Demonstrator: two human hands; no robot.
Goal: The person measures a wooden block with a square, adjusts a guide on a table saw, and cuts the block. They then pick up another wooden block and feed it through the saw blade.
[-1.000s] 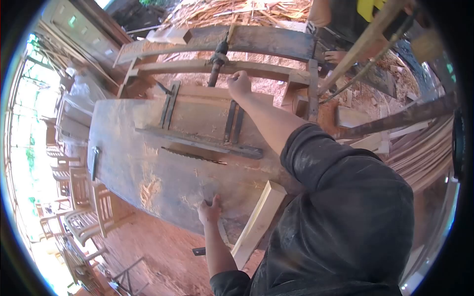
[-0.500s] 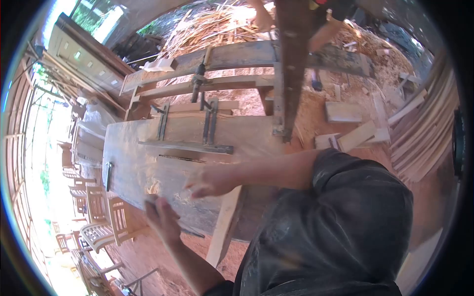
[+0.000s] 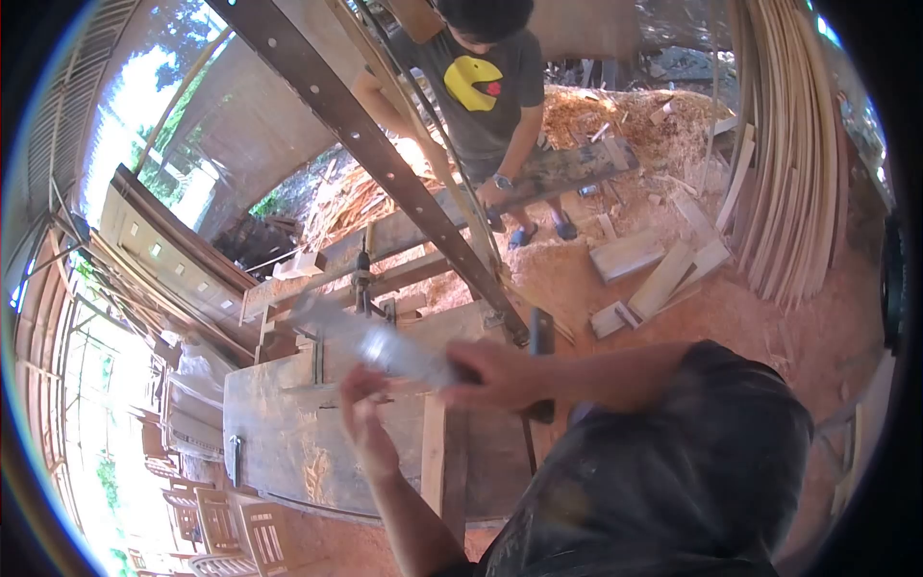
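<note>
My right hand (image 3: pixel 495 373) is closed around the dark grip end of a broad metal-bladed tool (image 3: pixel 399 354), blurred by motion. Its grey, shiny blade points away to the left above the workbench (image 3: pixel 269 404). Just under the blade, my left hand (image 3: pixel 370 423) is raised with its fingers loosely curved and apart, the fingertips close to the metal. Below both hands, a pale wooden strip (image 3: pixel 434 457) lies across the bench top. A dark upright piece (image 3: pixel 541 365) stands right behind my right hand, at the bench's end.
A long drilled metal beam (image 3: pixel 365 144) slants over the bench. Beyond it a co-worker (image 3: pixel 481 106) stands at a second plank bench (image 3: pixel 577 173). Offcuts (image 3: pixel 625 255) lie on the floor at right, near long leaning strips (image 3: pixel 779 144). Wooden chairs (image 3: pixel 221 519) stand lower left.
The view has tilted upward, bringing the co-worker into sight. My right hand, earlier seen without the tool, now grips the metal blade's handle. My left hand has risen towards the blade.
</note>
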